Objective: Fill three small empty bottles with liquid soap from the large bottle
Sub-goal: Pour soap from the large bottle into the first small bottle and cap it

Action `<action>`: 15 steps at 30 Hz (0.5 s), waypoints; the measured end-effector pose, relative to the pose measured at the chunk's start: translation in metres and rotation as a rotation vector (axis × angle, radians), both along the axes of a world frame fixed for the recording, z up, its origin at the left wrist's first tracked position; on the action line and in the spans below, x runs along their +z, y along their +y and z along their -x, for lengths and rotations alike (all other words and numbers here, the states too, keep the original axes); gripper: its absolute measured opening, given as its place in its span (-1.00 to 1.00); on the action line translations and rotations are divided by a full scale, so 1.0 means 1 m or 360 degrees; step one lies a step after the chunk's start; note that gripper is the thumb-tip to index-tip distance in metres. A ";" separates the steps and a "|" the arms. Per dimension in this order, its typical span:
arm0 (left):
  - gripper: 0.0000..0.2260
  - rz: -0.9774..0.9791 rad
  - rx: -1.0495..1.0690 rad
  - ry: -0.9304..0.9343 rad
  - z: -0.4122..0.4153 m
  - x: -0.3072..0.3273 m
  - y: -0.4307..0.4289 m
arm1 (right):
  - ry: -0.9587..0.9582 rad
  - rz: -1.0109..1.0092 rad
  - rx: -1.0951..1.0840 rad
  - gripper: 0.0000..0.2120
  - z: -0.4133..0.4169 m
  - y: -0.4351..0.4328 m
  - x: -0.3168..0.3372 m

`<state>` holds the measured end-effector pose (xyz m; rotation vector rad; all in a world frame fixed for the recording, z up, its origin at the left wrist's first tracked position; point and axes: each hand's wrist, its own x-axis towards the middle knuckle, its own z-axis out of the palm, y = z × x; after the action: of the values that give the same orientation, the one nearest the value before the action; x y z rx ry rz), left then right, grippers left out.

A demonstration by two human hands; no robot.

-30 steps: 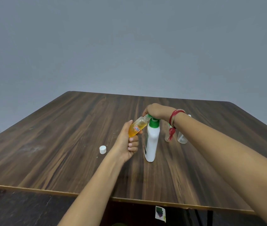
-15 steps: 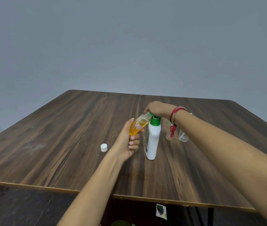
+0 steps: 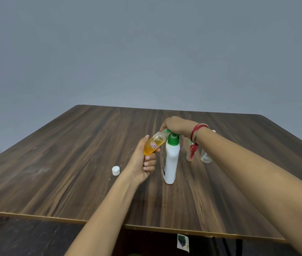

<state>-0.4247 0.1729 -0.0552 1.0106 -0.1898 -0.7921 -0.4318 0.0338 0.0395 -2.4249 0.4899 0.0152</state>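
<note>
- The left hand (image 3: 142, 160) wraps its fingers round a small bottle (image 3: 154, 145), tilted, part full of orange soap, its mouth at the pump.
- The right hand (image 3: 174, 124) curls over the big bottle's (image 3: 171, 163) green pump, mid-table (image 3: 63, 163).
- Just right stand a clear bottle (image 3: 188, 156) and a second bottle (image 3: 205, 157).
- A white cap (image 3: 115, 170) lies left.

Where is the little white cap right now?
In the head view the white cap lies on the wooden table, just left of the left hand that grips the tilted small bottle.

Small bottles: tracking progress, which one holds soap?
The small clear plastic bottle tilted in the left hand, holding orange liquid; the other two look empty.
</note>
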 end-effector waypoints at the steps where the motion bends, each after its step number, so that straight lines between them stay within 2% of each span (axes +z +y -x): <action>1: -0.54 0.0002 -0.0008 0.0006 0.000 0.000 0.000 | 0.0008 0.0040 -0.0004 -0.67 0.000 0.000 -0.001; 10: -0.56 0.0079 -0.0016 0.0043 0.007 -0.001 -0.002 | 0.0149 0.0230 0.0043 -0.67 0.002 0.002 0.007; 15: -0.57 0.0161 -0.0081 0.0074 0.011 0.000 -0.001 | 0.0132 0.0203 0.0105 -0.62 0.009 0.004 0.011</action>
<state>-0.4362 0.1721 -0.0555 0.8941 -0.2142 -0.8435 -0.4406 0.0376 0.0508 -2.5731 0.4600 0.1166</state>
